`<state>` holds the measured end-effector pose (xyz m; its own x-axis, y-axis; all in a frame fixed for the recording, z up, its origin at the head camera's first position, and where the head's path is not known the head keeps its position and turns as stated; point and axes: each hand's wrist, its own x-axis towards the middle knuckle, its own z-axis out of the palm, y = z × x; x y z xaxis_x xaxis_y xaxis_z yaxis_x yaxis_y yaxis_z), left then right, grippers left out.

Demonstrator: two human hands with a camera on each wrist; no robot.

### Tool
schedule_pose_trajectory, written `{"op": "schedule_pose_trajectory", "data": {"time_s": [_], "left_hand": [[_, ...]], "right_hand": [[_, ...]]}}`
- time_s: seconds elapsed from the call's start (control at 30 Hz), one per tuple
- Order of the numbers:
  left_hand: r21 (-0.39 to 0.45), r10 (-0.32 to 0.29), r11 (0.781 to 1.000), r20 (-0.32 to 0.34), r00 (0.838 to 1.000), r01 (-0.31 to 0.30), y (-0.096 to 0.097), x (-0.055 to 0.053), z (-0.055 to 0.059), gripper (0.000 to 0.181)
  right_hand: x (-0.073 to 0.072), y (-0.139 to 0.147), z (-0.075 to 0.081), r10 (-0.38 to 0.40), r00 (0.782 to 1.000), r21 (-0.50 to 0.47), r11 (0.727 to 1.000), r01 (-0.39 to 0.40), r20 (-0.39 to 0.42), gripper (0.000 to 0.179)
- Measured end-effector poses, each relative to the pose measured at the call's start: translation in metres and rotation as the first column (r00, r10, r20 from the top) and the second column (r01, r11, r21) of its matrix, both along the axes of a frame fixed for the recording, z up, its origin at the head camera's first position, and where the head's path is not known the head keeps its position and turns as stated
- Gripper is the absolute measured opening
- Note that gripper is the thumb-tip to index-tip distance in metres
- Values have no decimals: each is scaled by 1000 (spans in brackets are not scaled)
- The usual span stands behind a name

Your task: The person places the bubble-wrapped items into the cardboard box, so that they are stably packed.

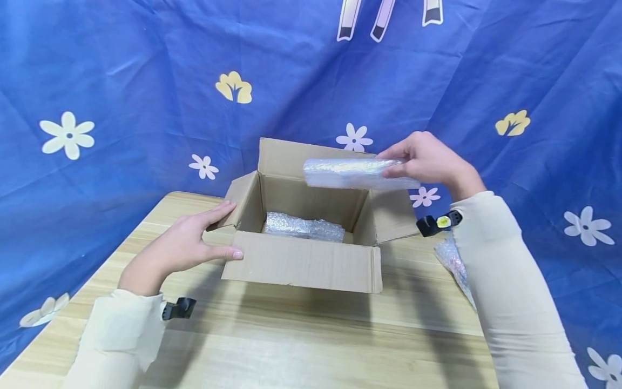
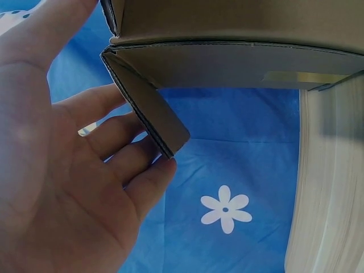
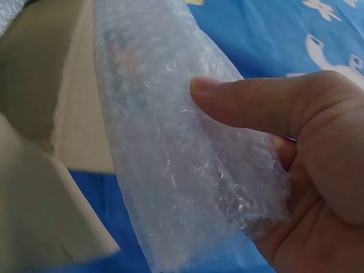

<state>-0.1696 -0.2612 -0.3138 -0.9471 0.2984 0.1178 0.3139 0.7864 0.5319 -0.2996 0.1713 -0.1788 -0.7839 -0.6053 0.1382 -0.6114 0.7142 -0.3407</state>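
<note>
Blue flowered cloth (image 1: pixel 146 81) behind! Above the box (image 1: pixel 291 197), pinched near one end by the right hand (image 1: pixel 430 156): bubble-wrapped packet (image 1: pixel 345 173), probably light, slick, squashy; best gripped mid-length! Touching the flaps (image 1: pixel 240 197), loosely extended: left hand (image 1: pixel 187 242).

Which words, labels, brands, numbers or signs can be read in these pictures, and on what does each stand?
No text can be read.
Yellow label on the black device near the right hand: any writing is too small to read.
Bubble-wrapped package in that hand: blurred coloured marks show through, not readable.
Cardboard box: no print on the sides that show.
Blue cloth: printed pictures, no letters.
</note>
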Motion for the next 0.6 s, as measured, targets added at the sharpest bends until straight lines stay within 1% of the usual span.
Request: {"op": "schedule_pose_trajectory", "data": {"time_s": [0.17,0.4,0.6], "left_hand": [[-3,2,1000,-7,1000,-2,0,-1,0,109],[3,-2,1000,-16,1000,2,1,-2,0,110],[6,-2,1000,-12,1000,2,0,-2,-2,110]], "right_hand": [[-9,-25,-8,60,998,18,998,-60,18,26],[-19,-53,-21,147,989,54,988,-146,-15,26],[-27,-75,-35,200,980,71,978,-199,-7,26]]}}
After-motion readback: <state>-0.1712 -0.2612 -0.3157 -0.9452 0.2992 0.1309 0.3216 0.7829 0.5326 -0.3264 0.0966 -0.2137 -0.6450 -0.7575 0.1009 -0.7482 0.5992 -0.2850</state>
